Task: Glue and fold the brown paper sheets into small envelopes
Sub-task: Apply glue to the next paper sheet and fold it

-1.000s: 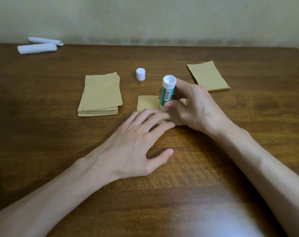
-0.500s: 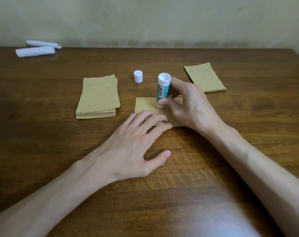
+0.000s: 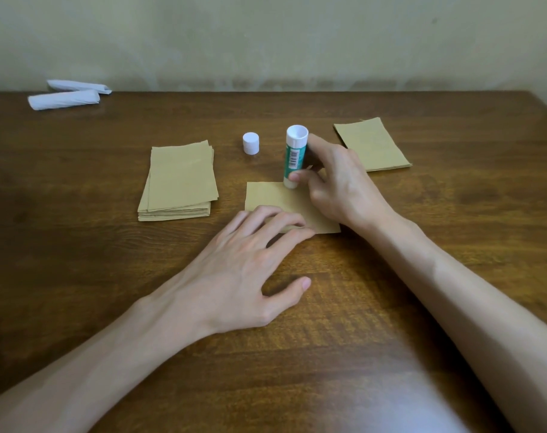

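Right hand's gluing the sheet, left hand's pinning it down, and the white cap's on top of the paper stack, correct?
No. The head view shows the white cap standing on the table beside the paper stack, not on it. The rest is right.

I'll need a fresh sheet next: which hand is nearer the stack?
Left. The left hand presses the sheet just right of the stack. The right hand, gripping the glue stick, is farther right, at the sheet's far edge.

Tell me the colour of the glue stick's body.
Green, with a white barcode patch, on the glue stick; head view.
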